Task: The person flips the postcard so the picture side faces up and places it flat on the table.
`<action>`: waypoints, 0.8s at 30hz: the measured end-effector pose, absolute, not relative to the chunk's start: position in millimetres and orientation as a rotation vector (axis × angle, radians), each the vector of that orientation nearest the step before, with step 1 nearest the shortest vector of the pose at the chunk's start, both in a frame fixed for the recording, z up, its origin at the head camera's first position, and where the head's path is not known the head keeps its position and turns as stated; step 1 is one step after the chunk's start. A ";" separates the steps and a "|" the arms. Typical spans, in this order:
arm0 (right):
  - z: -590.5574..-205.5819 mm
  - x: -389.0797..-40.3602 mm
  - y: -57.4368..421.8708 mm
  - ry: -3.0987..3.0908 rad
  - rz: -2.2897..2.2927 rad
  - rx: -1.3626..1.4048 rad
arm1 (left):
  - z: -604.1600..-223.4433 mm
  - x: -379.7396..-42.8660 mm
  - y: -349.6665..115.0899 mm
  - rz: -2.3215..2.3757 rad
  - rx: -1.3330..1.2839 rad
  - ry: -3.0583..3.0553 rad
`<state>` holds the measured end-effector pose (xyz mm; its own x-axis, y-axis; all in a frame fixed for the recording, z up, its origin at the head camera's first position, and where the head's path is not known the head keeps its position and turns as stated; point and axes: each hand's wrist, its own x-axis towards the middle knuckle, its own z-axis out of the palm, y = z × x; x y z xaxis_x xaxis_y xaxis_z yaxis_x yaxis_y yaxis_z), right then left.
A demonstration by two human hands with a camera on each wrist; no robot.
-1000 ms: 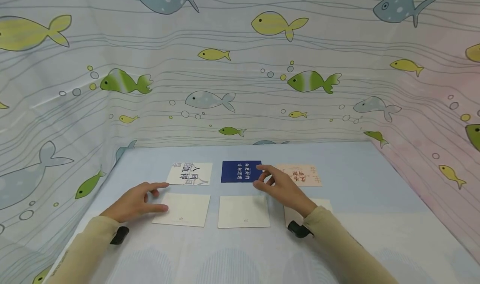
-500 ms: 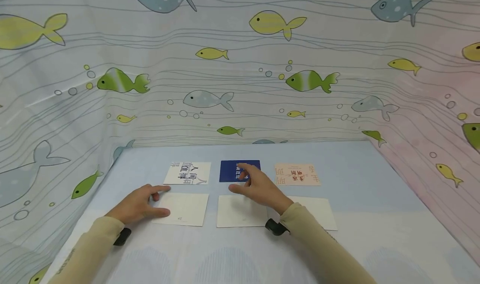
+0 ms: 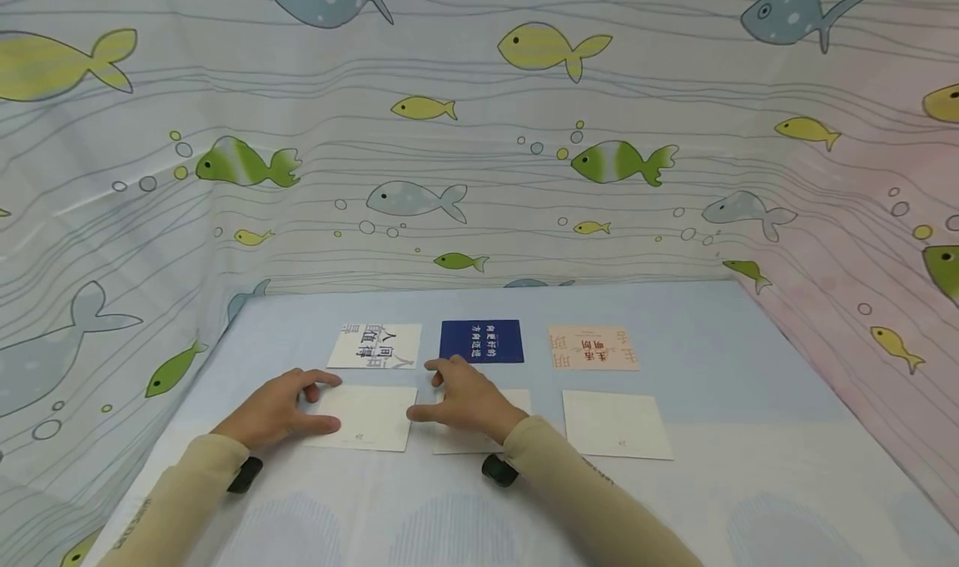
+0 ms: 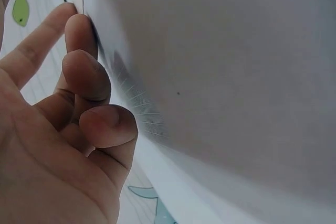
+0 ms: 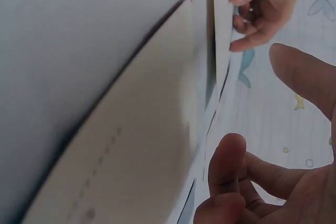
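My left hand (image 3: pixel 280 409) is at the left end of a white blank-backed card (image 3: pixel 367 417) in the near row, thumb and index finger spread along that side. In the left wrist view its other fingers (image 4: pixel 86 74) bend loosely close to the tabletop. My right hand (image 3: pixel 472 396) is over the middle white card (image 3: pixel 517 400), covering much of it. Its thumb points left toward the first card's right edge, and the right wrist view shows thumb and fingers (image 5: pixel 228 166) apart with nothing between them.
A third white card (image 3: pixel 618 425) lies at the right of the near row. Behind lie a white card with dark lettering (image 3: pixel 375 346), a blue card (image 3: pixel 479 342) and a peach card (image 3: pixel 595 348). A fish-print curtain (image 3: pixel 479 151) surrounds the pale table (image 3: pixel 712 367).
My right hand has moved left and nearer, from beside the blue card to the gap between the left and middle white cards. The left hand has barely moved; the cards lie where they were.
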<state>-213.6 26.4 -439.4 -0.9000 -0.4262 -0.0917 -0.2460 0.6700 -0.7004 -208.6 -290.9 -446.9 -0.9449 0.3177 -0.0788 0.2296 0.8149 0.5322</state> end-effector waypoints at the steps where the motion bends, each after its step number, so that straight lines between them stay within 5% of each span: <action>1: -439.8 -212.9 23.5 2.649 -1.028 -0.534 | -447.1 -208.4 -290.5 0.802 0.430 2.835; 24: -448.9 -203.9 1.0 2.737 -0.778 -0.521 | -448.0 -203.4 -291.6 0.850 0.410 2.839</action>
